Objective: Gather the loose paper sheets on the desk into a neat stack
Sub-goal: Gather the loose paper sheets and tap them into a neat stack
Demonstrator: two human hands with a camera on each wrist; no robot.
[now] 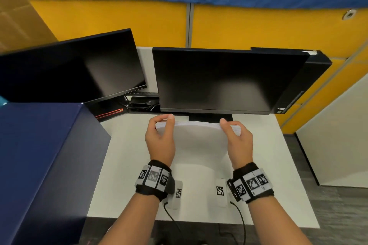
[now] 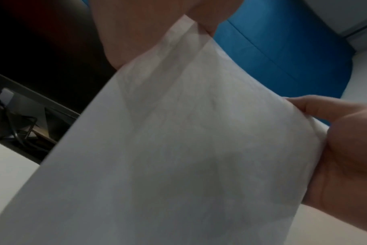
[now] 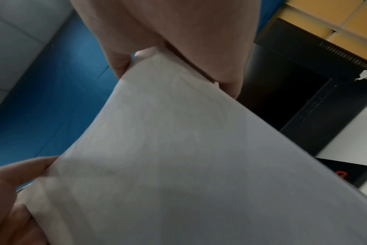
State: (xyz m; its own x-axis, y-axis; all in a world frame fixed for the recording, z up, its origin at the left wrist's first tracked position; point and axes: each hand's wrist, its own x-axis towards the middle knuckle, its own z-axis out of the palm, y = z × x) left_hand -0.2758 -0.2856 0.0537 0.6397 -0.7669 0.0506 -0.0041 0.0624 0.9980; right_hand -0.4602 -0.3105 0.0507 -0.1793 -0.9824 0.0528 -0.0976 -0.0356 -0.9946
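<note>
A stack of white paper sheets [image 1: 198, 137] stands upright on its lower edge on the white desk [image 1: 123, 165], in front of the right monitor. My left hand [image 1: 161, 131] grips the stack's left side, thumb near me and fingers curled over the far face. My right hand [image 1: 235, 133] grips the right side the same way. The top edges of the sheets lie nearly flush, and the stack bows slightly. In the left wrist view the paper [image 2: 178, 149] fills the frame between thumb and fingers. The right wrist view shows the paper [image 3: 178, 157] likewise.
Two dark monitors, one [image 1: 79, 65] at left and one [image 1: 223, 79] straight ahead, stand close behind the stack. A dark blue box [image 1: 43, 161] blocks the left side. A black computer case [image 1: 310, 73] stands at the back right. Yellow partition panels [image 1: 111, 20] wall the desk.
</note>
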